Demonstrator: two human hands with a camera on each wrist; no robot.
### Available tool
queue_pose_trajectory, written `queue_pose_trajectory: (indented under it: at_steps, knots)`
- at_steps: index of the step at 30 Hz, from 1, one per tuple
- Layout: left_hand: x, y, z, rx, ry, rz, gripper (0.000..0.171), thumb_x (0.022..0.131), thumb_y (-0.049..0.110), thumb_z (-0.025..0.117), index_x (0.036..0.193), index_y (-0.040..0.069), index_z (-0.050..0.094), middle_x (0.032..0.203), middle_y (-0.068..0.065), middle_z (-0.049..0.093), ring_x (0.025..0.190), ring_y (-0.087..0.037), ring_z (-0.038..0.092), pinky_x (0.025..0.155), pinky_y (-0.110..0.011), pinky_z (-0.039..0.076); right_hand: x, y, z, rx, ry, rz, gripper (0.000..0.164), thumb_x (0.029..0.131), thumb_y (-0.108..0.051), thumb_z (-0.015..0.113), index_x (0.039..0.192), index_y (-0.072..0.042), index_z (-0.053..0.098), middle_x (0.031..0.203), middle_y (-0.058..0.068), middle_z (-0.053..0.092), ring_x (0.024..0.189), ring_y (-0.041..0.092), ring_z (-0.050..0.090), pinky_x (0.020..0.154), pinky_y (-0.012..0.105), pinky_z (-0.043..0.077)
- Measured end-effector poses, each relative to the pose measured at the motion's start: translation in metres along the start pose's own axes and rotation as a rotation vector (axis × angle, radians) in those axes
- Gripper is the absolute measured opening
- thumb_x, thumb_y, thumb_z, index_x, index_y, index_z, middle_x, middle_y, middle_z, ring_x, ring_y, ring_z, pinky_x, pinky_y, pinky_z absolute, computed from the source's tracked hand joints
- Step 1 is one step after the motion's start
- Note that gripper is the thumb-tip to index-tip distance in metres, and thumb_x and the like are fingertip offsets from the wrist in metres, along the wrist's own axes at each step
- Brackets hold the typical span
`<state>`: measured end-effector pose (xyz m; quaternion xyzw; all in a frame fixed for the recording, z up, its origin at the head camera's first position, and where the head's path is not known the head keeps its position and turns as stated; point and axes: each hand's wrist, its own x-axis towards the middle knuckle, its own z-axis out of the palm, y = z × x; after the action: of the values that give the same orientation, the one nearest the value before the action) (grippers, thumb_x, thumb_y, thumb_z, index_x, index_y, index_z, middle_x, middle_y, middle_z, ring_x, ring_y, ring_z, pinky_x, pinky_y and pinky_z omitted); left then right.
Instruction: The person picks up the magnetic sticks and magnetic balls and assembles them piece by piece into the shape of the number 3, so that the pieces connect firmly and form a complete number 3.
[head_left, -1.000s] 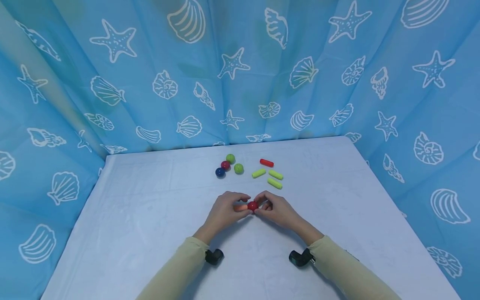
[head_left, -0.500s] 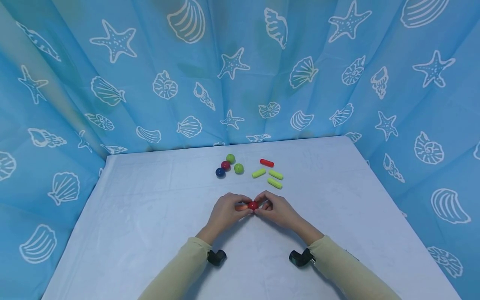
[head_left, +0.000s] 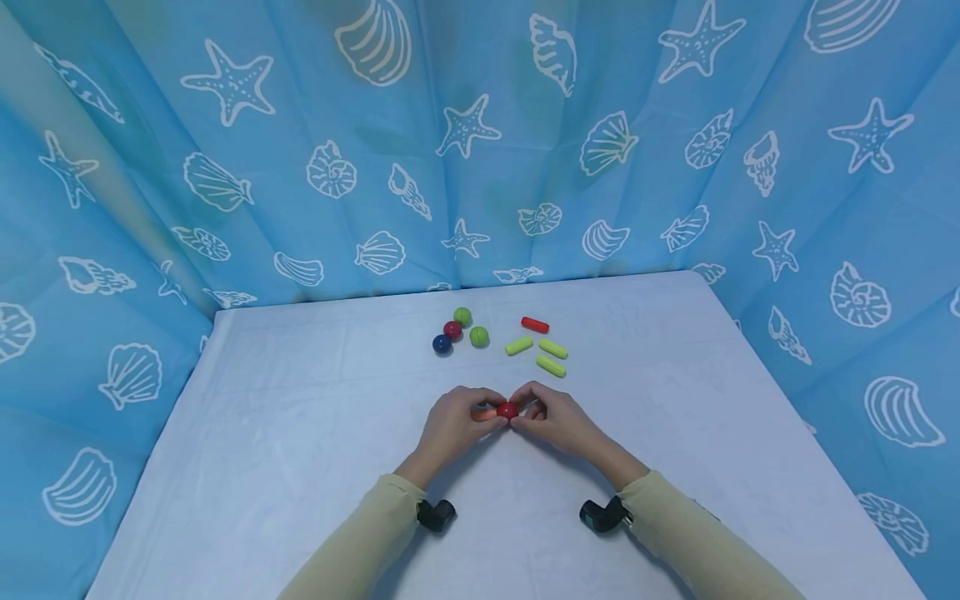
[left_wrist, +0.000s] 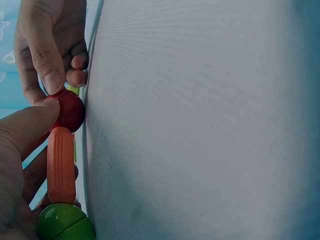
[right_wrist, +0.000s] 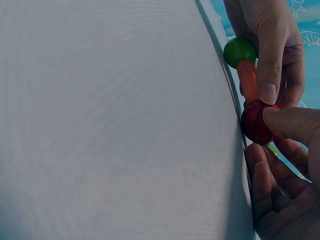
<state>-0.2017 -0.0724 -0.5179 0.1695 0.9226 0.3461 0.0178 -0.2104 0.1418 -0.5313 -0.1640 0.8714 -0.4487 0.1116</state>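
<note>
Above the front middle of the table, both hands meet at a glossy red ball (head_left: 507, 410). Thumb and fingers of my left hand (head_left: 455, 425) pinch it from the left, and my right hand (head_left: 557, 421) pinches it from the right. A ribbed orange rod (left_wrist: 61, 165) joins the red ball to a green ball (left_wrist: 66, 223), making one short toy piece. That green ball lies under the left palm, hidden in the head view but plain in both wrist views. In the right wrist view, the right thumb (right_wrist: 292, 123) presses on the grooved red ball.
Beyond the hands on the white-covered table (head_left: 300, 400) lie loose balls: a blue ball (head_left: 442, 343), a red one and two green ones. Right of them are a red rod (head_left: 535, 325) and three yellow-green rods (head_left: 551, 366). A blue seashell curtain (head_left: 465, 200) surrounds the table's back and sides.
My left hand has shifted slightly to the right, closer against the red ball. The right hand stays almost still, and the loose balls and rods have not moved.
</note>
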Motion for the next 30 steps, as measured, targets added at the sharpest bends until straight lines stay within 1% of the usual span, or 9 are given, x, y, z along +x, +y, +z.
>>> queue_pose_trajectory:
  at_steps: [7, 13, 15, 19, 26, 30]
  knots:
    - [0.001, -0.003, 0.002, 0.001, -0.007, -0.012, 0.031, 0.088, 0.03, 0.082, 0.117, 0.025, 0.076, 0.107, 0.008, 0.072, 0.099, -0.014, 0.059, 0.088, -0.035, 0.05, -0.001, -0.002, -0.001, 0.009, 0.003, 0.008, 0.029, 0.091, -0.019, 0.077, 0.118, -0.015, 0.064, 0.093, -0.005, 0.066, 0.078, 0.013, 0.06, 0.071, 0.026, 0.05]
    - [0.001, -0.003, 0.003, -0.015, -0.021, -0.03, 0.03, 0.088, 0.029, 0.082, 0.117, 0.026, 0.076, 0.106, 0.009, 0.071, 0.1, -0.013, 0.059, 0.089, -0.035, 0.05, -0.004, -0.003, -0.005, -0.019, 0.024, 0.017, 0.029, 0.092, -0.016, 0.076, 0.118, -0.017, 0.065, 0.108, -0.003, 0.07, 0.083, 0.011, 0.062, 0.077, 0.027, 0.052]
    - [0.002, -0.003, 0.003, -0.019, -0.025, -0.036, 0.03, 0.088, 0.029, 0.082, 0.117, 0.026, 0.075, 0.107, 0.01, 0.071, 0.101, -0.012, 0.059, 0.09, -0.035, 0.05, -0.004, -0.002, -0.007, -0.036, 0.036, 0.028, 0.029, 0.092, -0.016, 0.076, 0.118, -0.017, 0.066, 0.11, -0.003, 0.07, 0.084, 0.01, 0.062, 0.079, 0.028, 0.053]
    - [0.001, -0.003, 0.002, -0.02, -0.028, -0.045, 0.031, 0.088, 0.029, 0.082, 0.118, 0.026, 0.075, 0.108, 0.009, 0.07, 0.102, -0.013, 0.059, 0.09, -0.035, 0.05, -0.004, 0.003, -0.012, -0.061, 0.067, 0.052, 0.028, 0.092, -0.018, 0.076, 0.118, -0.016, 0.066, 0.109, -0.003, 0.07, 0.085, 0.01, 0.062, 0.08, 0.028, 0.053]
    - [0.001, -0.005, 0.003, -0.022, -0.032, -0.045, 0.03, 0.089, 0.031, 0.081, 0.118, 0.027, 0.075, 0.107, 0.01, 0.069, 0.1, -0.012, 0.058, 0.088, -0.034, 0.05, -0.004, 0.011, -0.026, -0.079, 0.114, 0.082, 0.027, 0.094, -0.018, 0.074, 0.119, -0.014, 0.065, 0.11, 0.0, 0.07, 0.088, 0.013, 0.063, 0.082, 0.031, 0.053]
    - [0.002, -0.006, 0.004, -0.022, -0.036, -0.05, 0.03, 0.089, 0.032, 0.081, 0.118, 0.028, 0.075, 0.106, 0.01, 0.068, 0.1, -0.012, 0.058, 0.087, -0.033, 0.05, -0.003, 0.017, -0.035, -0.078, 0.143, 0.102, 0.026, 0.095, -0.018, 0.073, 0.119, -0.013, 0.065, 0.105, 0.0, 0.069, 0.09, 0.015, 0.063, 0.084, 0.034, 0.053]
